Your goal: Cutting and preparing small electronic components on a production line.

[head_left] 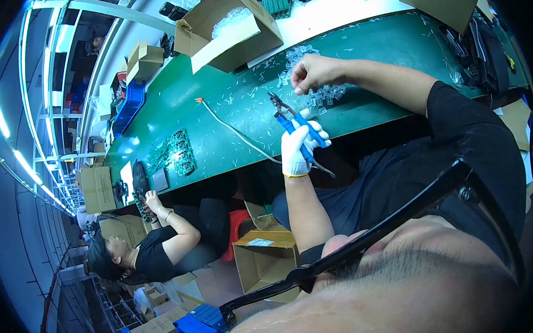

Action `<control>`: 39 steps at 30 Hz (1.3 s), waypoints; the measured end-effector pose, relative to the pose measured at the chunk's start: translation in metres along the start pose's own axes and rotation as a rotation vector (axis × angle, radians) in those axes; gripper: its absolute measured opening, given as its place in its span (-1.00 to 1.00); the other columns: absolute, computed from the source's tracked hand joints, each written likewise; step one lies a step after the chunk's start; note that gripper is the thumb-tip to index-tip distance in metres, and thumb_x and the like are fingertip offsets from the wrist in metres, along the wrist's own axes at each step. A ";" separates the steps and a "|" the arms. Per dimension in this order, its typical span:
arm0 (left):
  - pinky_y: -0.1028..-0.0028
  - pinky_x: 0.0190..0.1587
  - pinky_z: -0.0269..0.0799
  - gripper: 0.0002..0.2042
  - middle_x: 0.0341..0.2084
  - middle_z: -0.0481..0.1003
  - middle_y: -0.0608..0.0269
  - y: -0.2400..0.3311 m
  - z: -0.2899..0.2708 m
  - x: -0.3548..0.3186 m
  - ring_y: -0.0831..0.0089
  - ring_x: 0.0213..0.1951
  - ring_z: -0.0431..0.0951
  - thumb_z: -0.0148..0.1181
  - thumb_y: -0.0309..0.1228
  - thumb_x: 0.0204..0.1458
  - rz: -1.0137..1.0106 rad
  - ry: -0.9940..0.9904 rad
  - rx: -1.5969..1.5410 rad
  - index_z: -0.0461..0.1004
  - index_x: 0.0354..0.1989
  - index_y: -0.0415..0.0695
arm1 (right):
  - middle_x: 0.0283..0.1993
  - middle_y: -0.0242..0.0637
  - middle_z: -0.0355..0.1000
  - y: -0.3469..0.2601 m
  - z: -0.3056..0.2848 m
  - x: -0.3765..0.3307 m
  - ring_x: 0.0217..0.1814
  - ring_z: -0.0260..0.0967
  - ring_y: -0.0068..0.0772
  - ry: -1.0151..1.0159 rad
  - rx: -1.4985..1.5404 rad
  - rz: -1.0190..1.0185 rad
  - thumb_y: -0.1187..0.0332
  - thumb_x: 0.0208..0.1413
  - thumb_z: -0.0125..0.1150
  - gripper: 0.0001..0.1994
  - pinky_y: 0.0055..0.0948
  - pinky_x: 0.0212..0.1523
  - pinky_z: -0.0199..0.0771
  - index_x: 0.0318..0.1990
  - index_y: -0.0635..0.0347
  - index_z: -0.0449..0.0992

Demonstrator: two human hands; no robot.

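Observation:
My left hand [297,150], in a white glove, is wrapped round the blue handles of a pair of cutting pliers [288,111]. The jaws point up and to the left over the green table. Beside their tips, my bare right hand [316,72] is curled with finger and thumb pinched; whatever is between them is too small to make out. Small clear plastic pieces [326,96] lie in a pile under and beside that hand. Thin white slivers [233,99] are strewn over the green tabletop [211,151].
A grey cable [241,134] with an orange tip crosses the table. Beyond stands an open carton [236,53] holding clear pieces. Green boards [181,154] lie at left, near a co-worker [156,244]. A black bag [484,55] is at right, an open box [265,263] below the table.

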State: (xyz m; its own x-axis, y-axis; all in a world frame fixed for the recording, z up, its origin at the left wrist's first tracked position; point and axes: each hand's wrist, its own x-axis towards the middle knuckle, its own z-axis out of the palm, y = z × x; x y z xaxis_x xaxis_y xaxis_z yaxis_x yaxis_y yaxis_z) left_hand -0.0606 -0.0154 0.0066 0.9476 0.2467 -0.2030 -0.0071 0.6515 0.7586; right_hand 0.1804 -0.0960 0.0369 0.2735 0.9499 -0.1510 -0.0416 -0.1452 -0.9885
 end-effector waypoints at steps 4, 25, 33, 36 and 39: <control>0.12 -0.23 0.66 -0.43 -0.24 0.54 -0.01 0.004 -0.004 0.000 0.12 -0.28 0.65 0.15 -0.37 0.20 0.027 -0.009 -0.028 0.15 0.33 -0.35 | -0.30 -0.21 0.64 -0.006 -0.008 -0.006 -0.24 0.58 -0.34 -0.127 -0.635 -0.063 0.41 -0.06 0.50 -0.77 -0.33 -0.16 0.56 -0.25 0.29 0.65; -0.01 -0.16 0.63 -0.36 -0.19 0.52 -0.06 -0.001 -0.010 0.004 0.00 -0.22 0.63 0.21 -0.29 0.15 -0.010 -0.023 0.051 0.15 0.34 -0.31 | 0.01 -0.02 0.44 0.030 -0.022 0.017 0.12 0.43 0.06 0.368 -1.014 -0.195 0.41 0.06 0.28 -0.74 -0.06 0.11 0.45 -0.06 0.16 0.62; 0.03 -0.15 0.65 -0.36 -0.19 0.53 -0.06 -0.001 -0.011 0.004 0.02 -0.20 0.64 0.21 -0.29 0.15 -0.016 -0.041 0.056 0.15 0.34 -0.33 | -0.04 -0.08 0.46 0.040 -0.012 0.022 0.06 0.46 -0.01 0.215 -1.029 -0.437 0.43 0.07 0.29 -0.76 -0.08 0.06 0.47 -0.09 0.25 0.61; 0.03 -0.15 0.64 -0.35 -0.18 0.53 -0.06 0.000 -0.008 0.003 0.02 -0.20 0.64 0.21 -0.28 0.15 -0.016 -0.035 0.066 0.14 0.35 -0.33 | -0.08 -0.13 0.50 0.039 -0.016 0.026 0.00 0.49 -0.01 0.190 -1.075 -0.394 0.44 0.09 0.29 -0.78 -0.14 0.06 0.49 -0.10 0.25 0.61; 0.11 -0.20 0.66 -0.39 -0.23 0.55 -0.01 0.000 -0.005 0.002 0.12 -0.26 0.66 0.20 -0.34 0.18 -0.041 -0.054 0.002 0.16 0.34 -0.34 | -0.20 -0.17 0.54 0.030 -0.019 0.022 -0.16 0.56 -0.08 0.268 -0.789 -0.286 0.42 0.15 0.30 -0.82 -0.21 -0.08 0.59 -0.12 0.26 0.57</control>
State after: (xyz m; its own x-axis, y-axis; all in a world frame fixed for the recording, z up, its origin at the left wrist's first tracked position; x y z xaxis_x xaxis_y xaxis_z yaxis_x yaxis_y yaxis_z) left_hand -0.0602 -0.0112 0.0032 0.9630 0.1809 -0.1998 0.0321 0.6590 0.7514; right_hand 0.2031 -0.0844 0.0037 0.3920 0.8967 0.2053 0.7120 -0.1545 -0.6850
